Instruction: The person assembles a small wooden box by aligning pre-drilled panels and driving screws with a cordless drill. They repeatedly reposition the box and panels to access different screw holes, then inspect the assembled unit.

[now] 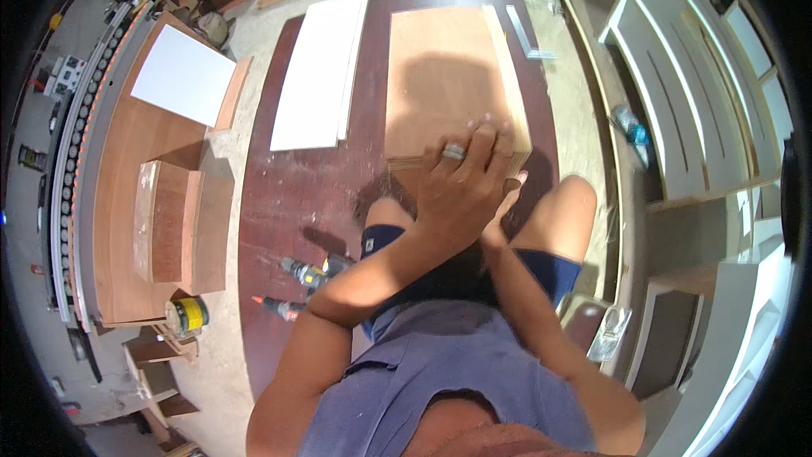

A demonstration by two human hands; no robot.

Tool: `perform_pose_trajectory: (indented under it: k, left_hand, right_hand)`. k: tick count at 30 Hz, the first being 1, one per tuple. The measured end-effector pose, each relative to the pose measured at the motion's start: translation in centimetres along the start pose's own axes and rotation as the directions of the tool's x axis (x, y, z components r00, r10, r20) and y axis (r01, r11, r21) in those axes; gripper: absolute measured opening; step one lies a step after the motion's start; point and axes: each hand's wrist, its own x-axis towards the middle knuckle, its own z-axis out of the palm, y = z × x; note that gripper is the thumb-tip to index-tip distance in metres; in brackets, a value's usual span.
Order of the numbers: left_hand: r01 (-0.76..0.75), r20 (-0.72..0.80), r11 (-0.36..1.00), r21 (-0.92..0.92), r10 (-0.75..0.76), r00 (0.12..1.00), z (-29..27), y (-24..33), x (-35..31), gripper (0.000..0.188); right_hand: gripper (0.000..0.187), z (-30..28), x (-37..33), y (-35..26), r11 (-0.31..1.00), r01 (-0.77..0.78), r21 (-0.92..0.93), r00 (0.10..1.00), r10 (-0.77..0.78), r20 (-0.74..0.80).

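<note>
A stack of plywood panels (423, 42) lies on a dark red board, and a shadow falls across its top. My left hand (465, 173), with a ring on one finger, rests on the stack's near end, its fingers stretched forward over the wood. Beneath and beside it, my right hand (506, 203) is at the near right corner of the stack. Most of its fingers are hidden behind the left hand, so its grip does not show. The near edge of the stack sits between my knees.
White panels (317, 76) lie left of the stack, and a metal square (526, 38) lies to its far right. A drill (304, 272) and another tool with an orange tip (277, 307) are by my left knee. Wooden boxes (182, 224) stand at left, white cabinet frames (677, 76) at right.
</note>
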Motion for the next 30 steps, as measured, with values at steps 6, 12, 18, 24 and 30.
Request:
perform_pose_trajectory:
  k: [6,12,18,24,30]
  left_hand:
    - [-0.246,-0.024,0.957,-0.153,0.245,0.969,2.0,-1.5,0.2,0.042]
    - [0.164,-0.194,0.865,-0.474,-0.285,0.939,-0.5,-6.0,-5.9,0.046]
    - [0.359,0.083,0.229,-0.905,-0.732,0.676,5.2,-3.1,-10.3,0.062]
    - [0.346,-0.029,0.331,-0.878,-0.758,0.652,10.1,-4.1,-8.6,0.058]
    - [0.202,-0.090,0.347,-0.916,-0.668,0.739,9.4,-11.2,-8.0,0.070]
  right_hand:
    - [0.081,1.7,7.6,3.0,0.964,-0.121,0.238,0.977,0.158,-0.145]
    - [0.083,0.3,6.7,0.4,0.964,0.025,0.265,0.988,-0.064,0.139]
    - [0.097,1.2,11.5,-13.9,0.661,0.747,0.069,0.537,-0.661,0.524]
    - [0.106,5.2,10.3,-16.5,0.819,0.499,0.282,0.391,-0.503,0.770]
    - [0.057,8.2,8.5,-14.2,0.757,0.488,0.435,0.414,-0.640,0.648]
